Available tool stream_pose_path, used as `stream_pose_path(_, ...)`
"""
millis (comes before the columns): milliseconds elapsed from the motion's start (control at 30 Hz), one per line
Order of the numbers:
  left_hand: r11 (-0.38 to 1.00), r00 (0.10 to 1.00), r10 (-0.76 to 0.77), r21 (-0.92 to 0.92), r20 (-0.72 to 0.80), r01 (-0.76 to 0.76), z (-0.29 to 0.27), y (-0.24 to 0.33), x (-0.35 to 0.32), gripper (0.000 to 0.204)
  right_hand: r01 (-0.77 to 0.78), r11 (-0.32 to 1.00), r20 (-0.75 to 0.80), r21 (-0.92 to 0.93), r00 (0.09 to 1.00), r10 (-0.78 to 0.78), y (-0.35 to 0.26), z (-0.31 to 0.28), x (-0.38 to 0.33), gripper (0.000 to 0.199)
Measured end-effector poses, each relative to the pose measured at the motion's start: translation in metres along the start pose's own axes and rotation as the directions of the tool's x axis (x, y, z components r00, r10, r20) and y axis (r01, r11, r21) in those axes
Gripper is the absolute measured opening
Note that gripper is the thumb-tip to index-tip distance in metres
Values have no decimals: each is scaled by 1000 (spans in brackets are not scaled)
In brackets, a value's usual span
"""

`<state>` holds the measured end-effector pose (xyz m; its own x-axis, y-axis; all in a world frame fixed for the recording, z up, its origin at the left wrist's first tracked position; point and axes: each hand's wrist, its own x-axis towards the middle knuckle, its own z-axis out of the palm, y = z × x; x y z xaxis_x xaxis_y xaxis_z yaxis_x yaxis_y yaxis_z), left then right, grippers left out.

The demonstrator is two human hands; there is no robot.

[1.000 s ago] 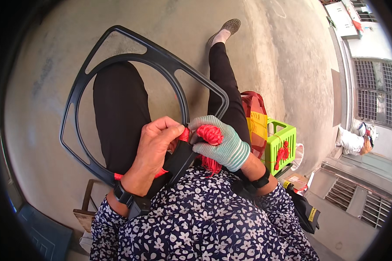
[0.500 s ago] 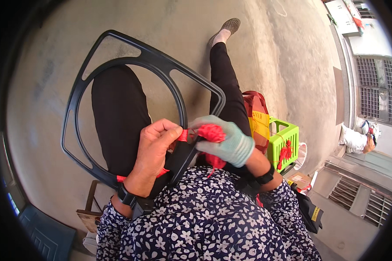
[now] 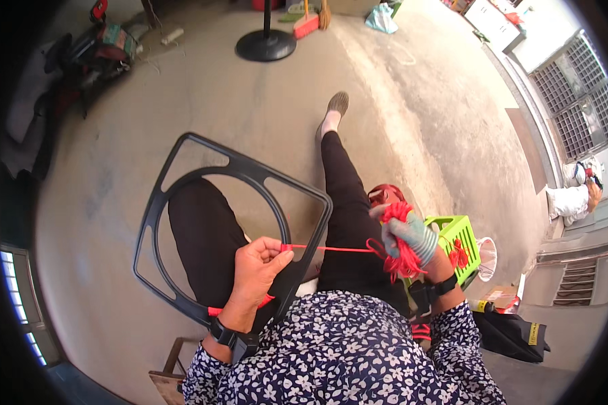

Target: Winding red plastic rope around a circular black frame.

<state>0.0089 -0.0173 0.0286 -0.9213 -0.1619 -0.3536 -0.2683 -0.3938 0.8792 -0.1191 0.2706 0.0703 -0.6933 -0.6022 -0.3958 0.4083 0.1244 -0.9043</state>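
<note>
A black plastic frame (image 3: 233,158), with a round ring set inside an angular outer rim, rests tilted over my left thigh. My bare left hand (image 3: 253,266) pinches the ring's right side, where red cord is wrapped (image 3: 286,247) round it. From that wrap a single red strand (image 3: 338,249) runs taut to the right. My right hand (image 3: 412,237), in a pale green glove, is closed on a loose bundle of red cord (image 3: 404,260). More red wrapping (image 3: 214,311) shows low on the ring, partly hidden by my left wrist.
Beyond my right hand stands a bright green plastic basket (image 3: 463,236) with red cord (image 3: 459,254) on its side. A red bag (image 3: 385,194) lies by my right leg. Farther off are a black round stand base (image 3: 265,46), a broom (image 3: 307,25) and a motorbike (image 3: 108,54).
My right hand has moved right, away from the ring, with the cord bundle, drawing the strand out straight. My left hand keeps its pinch at the wrap. The view has tilted up.
</note>
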Motion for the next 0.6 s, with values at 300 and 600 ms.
stream_pose_path(300, 981, 1000, -16, -192, -2, 15, -18, 3, -19, 10, -18, 988, 68, 150, 998, 8, 45, 36, -10, 53)
stream_pose_path(600, 978, 999, -27, -205, 26, 32, -11, 14, -25, 11, 76, 988, 63, 131, 994, -85, 42, 34, -22, 40)
